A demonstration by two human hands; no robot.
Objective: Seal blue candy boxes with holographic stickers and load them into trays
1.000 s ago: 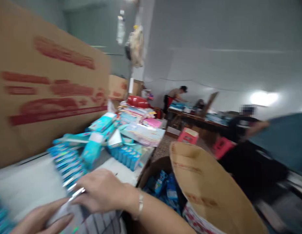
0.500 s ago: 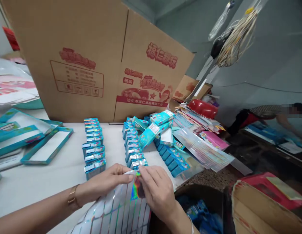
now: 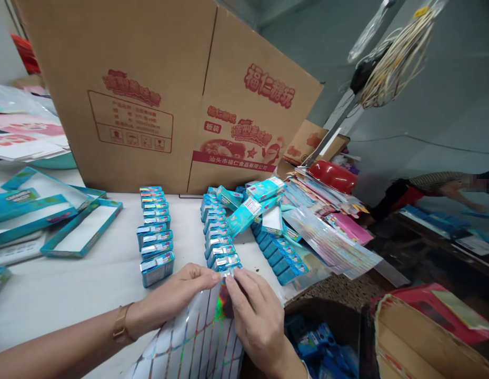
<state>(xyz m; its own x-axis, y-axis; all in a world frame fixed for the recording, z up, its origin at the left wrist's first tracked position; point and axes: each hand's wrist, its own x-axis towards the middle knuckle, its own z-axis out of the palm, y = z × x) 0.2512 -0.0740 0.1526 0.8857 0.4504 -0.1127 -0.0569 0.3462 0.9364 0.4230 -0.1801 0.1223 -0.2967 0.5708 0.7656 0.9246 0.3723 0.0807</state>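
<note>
In front of me hangs a shiny white sticker sheet (image 3: 189,337) with rainbow-glinting lines. My left hand (image 3: 189,287) pinches its upper edge between thumb and fingers. My right hand (image 3: 256,316) closes over the upper right corner, its fingertips at a small glossy patch; the thumb and whatever lies under the palm are hidden. Just beyond the fingertips is the near end of a row of small blue boxes (image 3: 225,261), whose tops bear silvery strips. Another row of blue boxes (image 3: 157,268) stands to the left, also with silvery strips on top.
Open blue trays (image 3: 84,229) lie at left. A large cardboard carton (image 3: 149,52) stands behind the rows. Blue boxes (image 3: 248,213) are piled right of centre, beside clear sheets (image 3: 327,242). Below right is a bin (image 3: 323,310) of blue packets. A co-worker (image 3: 433,181) bends over another table.
Both hands stay close together on the sheet, with the right fingertips nearly still. The glossy patch between them shows more plainly. My view has shifted slightly, moving the scene a little to the right.
</note>
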